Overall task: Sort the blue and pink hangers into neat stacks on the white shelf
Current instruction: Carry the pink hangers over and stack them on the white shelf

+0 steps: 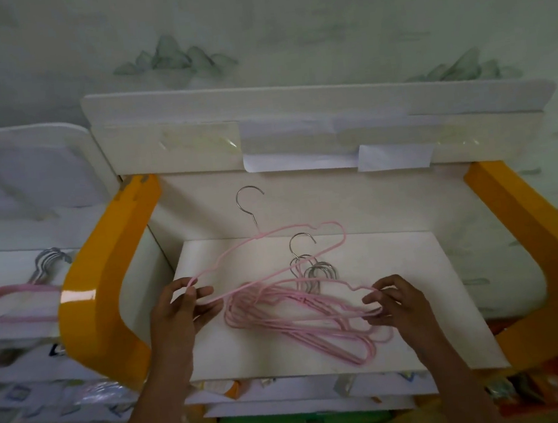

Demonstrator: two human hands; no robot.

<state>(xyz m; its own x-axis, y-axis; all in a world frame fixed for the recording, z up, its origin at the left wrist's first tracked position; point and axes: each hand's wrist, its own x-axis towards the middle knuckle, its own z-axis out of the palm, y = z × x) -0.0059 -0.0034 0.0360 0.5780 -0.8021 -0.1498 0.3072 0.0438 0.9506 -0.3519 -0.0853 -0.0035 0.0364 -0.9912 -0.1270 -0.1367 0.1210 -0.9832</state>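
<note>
Fingers of our left hand (181,307) pinch one pink hanger's (274,246) end; our right hand (395,302) pinches the other end. We judge this two-ended hold squares it over the pink stack (299,323) on the white shelf (414,266).

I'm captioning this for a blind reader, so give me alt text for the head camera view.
Two hands hold pink hangers over a white shelf: the left hand pinches the end of one pink hanger, and the right hand grips the end of a pile of pink hangers.
</note>
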